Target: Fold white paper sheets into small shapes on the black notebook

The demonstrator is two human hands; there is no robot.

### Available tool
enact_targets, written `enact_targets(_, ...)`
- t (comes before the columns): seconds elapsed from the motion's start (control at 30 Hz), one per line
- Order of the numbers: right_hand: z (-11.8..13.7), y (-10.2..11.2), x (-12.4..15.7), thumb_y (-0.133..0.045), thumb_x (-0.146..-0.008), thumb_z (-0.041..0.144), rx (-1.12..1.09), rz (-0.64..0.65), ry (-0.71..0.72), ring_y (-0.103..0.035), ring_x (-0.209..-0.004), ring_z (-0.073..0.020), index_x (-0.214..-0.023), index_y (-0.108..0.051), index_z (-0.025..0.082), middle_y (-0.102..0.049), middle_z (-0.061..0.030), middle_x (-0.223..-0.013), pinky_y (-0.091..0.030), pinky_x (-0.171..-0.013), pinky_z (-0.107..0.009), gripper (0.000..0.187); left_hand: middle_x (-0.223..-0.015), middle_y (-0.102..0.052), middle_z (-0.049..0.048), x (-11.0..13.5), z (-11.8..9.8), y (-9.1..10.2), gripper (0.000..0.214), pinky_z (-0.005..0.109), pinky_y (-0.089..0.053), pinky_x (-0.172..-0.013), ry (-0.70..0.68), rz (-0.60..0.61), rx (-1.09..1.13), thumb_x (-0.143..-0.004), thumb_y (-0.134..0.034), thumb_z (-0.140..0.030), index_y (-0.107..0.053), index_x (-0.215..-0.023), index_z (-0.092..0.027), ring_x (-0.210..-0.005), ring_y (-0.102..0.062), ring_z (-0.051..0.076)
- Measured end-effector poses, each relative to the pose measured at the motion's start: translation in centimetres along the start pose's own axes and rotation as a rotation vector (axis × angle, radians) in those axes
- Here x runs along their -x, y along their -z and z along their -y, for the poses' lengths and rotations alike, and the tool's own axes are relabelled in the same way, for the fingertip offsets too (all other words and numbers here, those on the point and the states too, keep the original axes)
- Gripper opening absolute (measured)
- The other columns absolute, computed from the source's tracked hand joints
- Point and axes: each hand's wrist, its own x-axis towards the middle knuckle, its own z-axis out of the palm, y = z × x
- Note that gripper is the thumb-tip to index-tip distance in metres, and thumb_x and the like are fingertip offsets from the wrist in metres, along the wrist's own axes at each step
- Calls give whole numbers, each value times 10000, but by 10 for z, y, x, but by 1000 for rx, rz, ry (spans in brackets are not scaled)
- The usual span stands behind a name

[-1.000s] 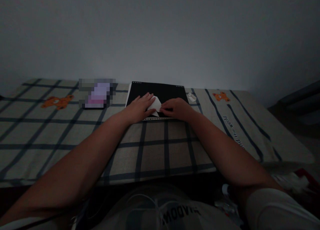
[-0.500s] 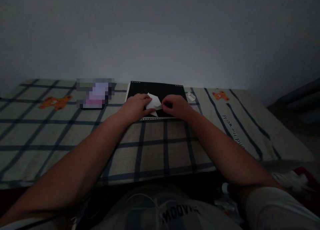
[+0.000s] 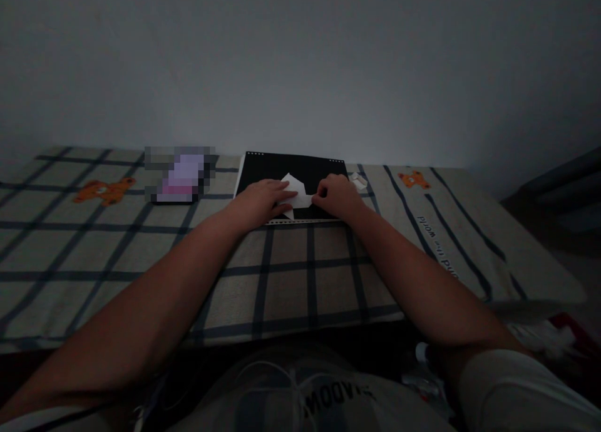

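Right hand [image 3: 335, 194] shifted rightward; paper [image 3: 295, 185] under left hand [image 3: 260, 201].

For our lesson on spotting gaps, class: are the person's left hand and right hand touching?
Apart. The head view shows part of the white paper lying bare between the left hand and the right hand.

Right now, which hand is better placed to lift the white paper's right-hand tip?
Probably the right hand: its fingertips are at that tip. The left hand lies spread over the white paper's left side, seemingly steadying it.
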Motion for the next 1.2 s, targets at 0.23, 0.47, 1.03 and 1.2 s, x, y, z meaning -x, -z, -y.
enact_targets(0.23,-1,-3,2,-704,-887,264,8,3,9,-571,-977,-285,-863,-751,199,-701,-116,-1038,-416,-790,-384,83,-1463,-656,89,0,-5,5,355,458,-480,-1066,-17,-59,-76,-1047,-584,-370,-742,-1352,-278,-1341,-563,322)
enact_targets(0.47,-5,-2,2,-626,-941,156,-7,-68,430,-517,-1100,-290,-1121,-781,233,-677,-110,-1191,-370,-861,-397,251,-1356,-708,80,1,-9,10,358,401,-495,-966,-27,-12,-96,-1062,-545,-348,-736,-1353,-267,-1212,-624,286)
enact_targets(1.03,18,7,13,-468,-1080,281,204,52,497,-527,-1039,-279,-1280,-769,253,-713,-116,-1160,-328,-787,-397,363,-1365,-710,79,1,-11,8,368,401,-510,-1032,11,-15,-67,-1040,-505,-329,-754,-1292,-228,-1240,-619,283)
enact_targets(1.2,21,18,14,-527,-1039,289,224,69,496,-521,-1073,-293,-1096,-828,197,-722,-134,-1143,-323,-807,-405,319,-1395,-693,112,2,-13,10,404,427,-512,-1033,46,6,-50,-1044,-501,-349,-730,-1327,-173,-1259,-612,309)
